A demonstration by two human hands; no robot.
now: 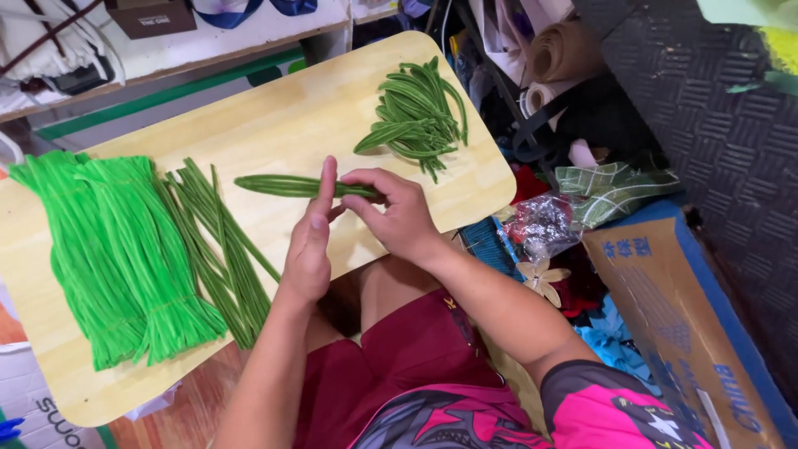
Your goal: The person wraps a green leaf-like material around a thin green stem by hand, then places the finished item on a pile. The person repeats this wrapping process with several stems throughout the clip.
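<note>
Seated person, head view, with a wooden board (274, 125) resting across the lap. Nearest the body, the left hand (309, 241) stands edge-on with fingers straight and together, its palm pressed against one side of a dark green chenille bundle (287, 185). The right hand (399, 212) faces it, fingers curled and pinched shut on the bundle's right end. The bundle lies just above the board's middle, near its front edge, and extends leftward from between the palms as a slim, straight, spindle-shaped roll.

Step in hand, as judged from the posture: rolling or compacting several stems into one tight roll between the two palms. The next move would call for steady, even pressure along the roll's length and a firm pinch at the held end, so that the stems do not splay.

At the board's left end lies a broad sheaf of bright green stems (116, 249), and just beside it a thinner fan of loose dark green stems (220, 241). At the far right corner sits a heap of finished dark green rolls (416, 116), well apart from the hands. Right of the board stands a blue and brown cardboard box (673, 308), among fabric scraps.
</note>
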